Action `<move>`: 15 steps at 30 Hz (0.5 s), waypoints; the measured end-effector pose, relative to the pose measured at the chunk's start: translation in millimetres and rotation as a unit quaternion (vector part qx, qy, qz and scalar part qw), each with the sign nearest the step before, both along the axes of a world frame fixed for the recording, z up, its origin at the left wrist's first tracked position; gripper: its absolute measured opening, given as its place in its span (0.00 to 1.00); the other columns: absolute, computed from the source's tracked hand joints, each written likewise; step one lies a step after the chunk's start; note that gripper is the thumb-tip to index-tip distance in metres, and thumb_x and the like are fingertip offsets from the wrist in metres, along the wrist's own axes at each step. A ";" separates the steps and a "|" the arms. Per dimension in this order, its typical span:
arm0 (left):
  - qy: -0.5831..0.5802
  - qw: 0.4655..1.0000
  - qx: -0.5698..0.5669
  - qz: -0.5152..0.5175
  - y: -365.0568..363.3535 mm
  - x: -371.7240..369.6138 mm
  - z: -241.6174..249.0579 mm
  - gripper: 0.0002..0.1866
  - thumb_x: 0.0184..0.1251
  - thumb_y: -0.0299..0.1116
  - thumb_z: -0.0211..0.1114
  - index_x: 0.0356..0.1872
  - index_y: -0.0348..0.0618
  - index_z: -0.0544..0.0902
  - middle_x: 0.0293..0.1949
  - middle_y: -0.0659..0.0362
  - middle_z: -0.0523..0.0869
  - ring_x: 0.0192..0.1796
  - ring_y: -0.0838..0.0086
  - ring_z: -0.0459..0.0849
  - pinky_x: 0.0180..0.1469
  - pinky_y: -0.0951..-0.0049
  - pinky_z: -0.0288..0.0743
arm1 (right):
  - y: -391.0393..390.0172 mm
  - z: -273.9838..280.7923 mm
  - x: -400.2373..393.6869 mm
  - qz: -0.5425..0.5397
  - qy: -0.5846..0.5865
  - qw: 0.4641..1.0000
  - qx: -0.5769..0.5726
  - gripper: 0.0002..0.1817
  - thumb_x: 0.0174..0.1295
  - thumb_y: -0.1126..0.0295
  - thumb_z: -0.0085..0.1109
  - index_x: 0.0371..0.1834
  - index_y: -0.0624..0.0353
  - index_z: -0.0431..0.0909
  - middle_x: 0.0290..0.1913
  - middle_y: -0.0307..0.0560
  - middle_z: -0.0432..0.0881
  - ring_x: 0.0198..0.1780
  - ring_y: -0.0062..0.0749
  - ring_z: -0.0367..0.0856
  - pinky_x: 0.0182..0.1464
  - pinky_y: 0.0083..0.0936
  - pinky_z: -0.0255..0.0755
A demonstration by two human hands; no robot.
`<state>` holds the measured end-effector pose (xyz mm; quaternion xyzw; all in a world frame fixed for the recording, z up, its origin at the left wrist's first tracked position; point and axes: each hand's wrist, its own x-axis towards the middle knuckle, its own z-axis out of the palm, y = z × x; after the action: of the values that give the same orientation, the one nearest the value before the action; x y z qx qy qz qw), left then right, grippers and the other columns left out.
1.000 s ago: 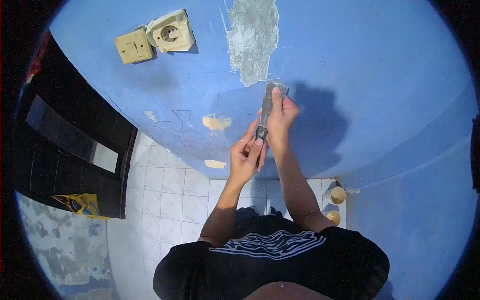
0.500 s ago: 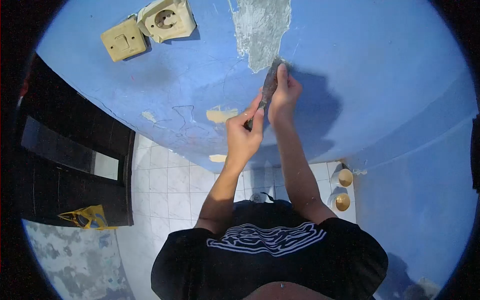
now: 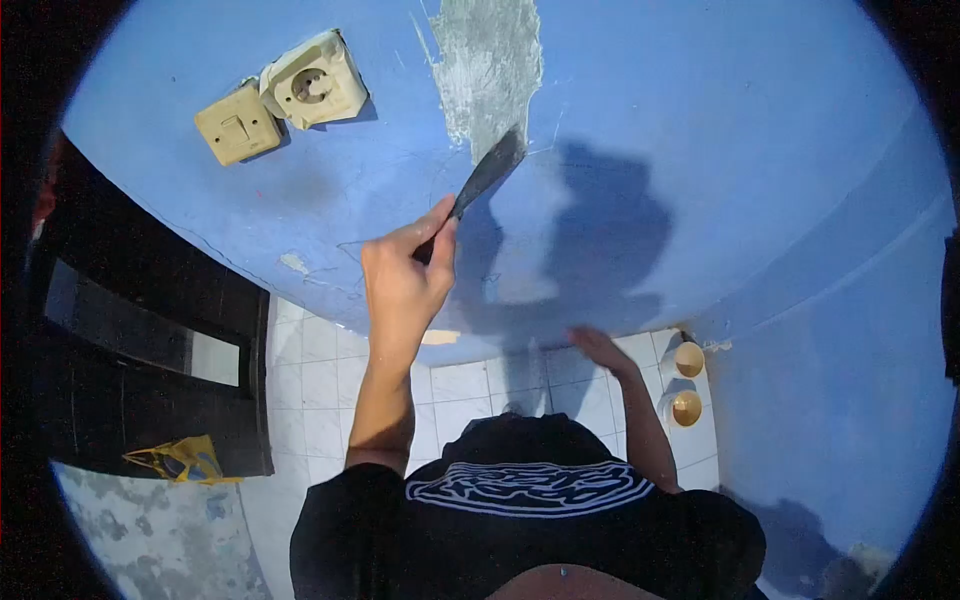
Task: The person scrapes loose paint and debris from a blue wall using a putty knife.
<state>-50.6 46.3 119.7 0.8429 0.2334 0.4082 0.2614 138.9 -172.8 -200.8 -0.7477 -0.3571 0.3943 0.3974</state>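
My left hand [image 3: 412,262] is closed round the handle of a dark putty knife [image 3: 488,175]. The blade slants up to the right, its tip at the lower end of a rough grey patch [image 3: 487,70] on the blue wall [image 3: 700,150]. Lower and to the right, away from the wall patch, my right hand [image 3: 600,350] hangs over the floor, slightly blurred, its fingers stretched out and holding nothing.
A light switch [image 3: 236,125] and a loose socket [image 3: 315,85] are on the wall at upper left. Two round containers [image 3: 688,360] stand on the tiled floor [image 3: 335,390] at right. A yellow bag [image 3: 185,460] lies by the dark door [image 3: 90,350].
My right hand has let go of the putty knife's blade and dropped down to the right. My left hand has moved left with the knife, and the view has shifted slightly.
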 end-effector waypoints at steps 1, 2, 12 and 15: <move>0.004 1.000 0.000 0.002 -3.6 -1.6 9.8 0.12 0.63 0.24 0.67 0.47 0.37 0.88 0.37 0.46 0.90 0.34 0.83 0.85 0.39 0.79 0.78 | -29.4 -113.2 0.8 0.013 -0.047 0.997 -0.062 0.28 0.72 0.50 0.51 0.62 0.64 0.75 0.62 0.53 0.78 0.65 0.41 0.73 0.69 0.36 0.62; 0.014 1.000 0.027 -0.002 -6.0 -0.9 20.0 0.11 0.63 0.24 0.67 0.46 0.37 0.88 0.37 0.46 0.90 0.34 0.82 0.86 0.38 0.79 0.78 | -65.2 -150.8 -11.4 0.066 0.018 0.994 -0.090 0.28 0.71 0.49 0.52 0.61 0.62 0.77 0.61 0.55 0.80 0.66 0.43 0.74 0.69 0.38 0.63; -0.007 0.994 0.099 -0.041 -10.8 25.5 19.2 0.09 0.60 0.23 0.67 0.41 0.35 0.89 0.35 0.44 0.89 0.31 0.68 0.89 0.35 0.72 0.79 | -177.9 -321.4 -89.8 -0.028 0.443 0.862 -0.246 0.24 0.70 0.51 0.55 0.60 0.56 0.80 0.56 0.48 0.83 0.62 0.39 0.76 0.61 0.32 0.71; -0.052 0.995 0.078 -0.043 -5.9 10.8 18.5 0.09 0.59 0.22 0.65 0.40 0.36 0.89 0.35 0.46 0.88 0.30 0.61 0.89 0.34 0.70 0.80 | -158.1 -269.5 -90.6 -0.090 0.488 0.836 -0.233 0.24 0.70 0.51 0.56 0.60 0.56 0.80 0.58 0.48 0.82 0.63 0.39 0.75 0.61 0.32 0.72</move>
<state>-39.8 40.4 138.2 0.8476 0.1507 0.4572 0.2234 48.2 -330.9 -470.3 -0.5572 0.0545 0.7425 0.3678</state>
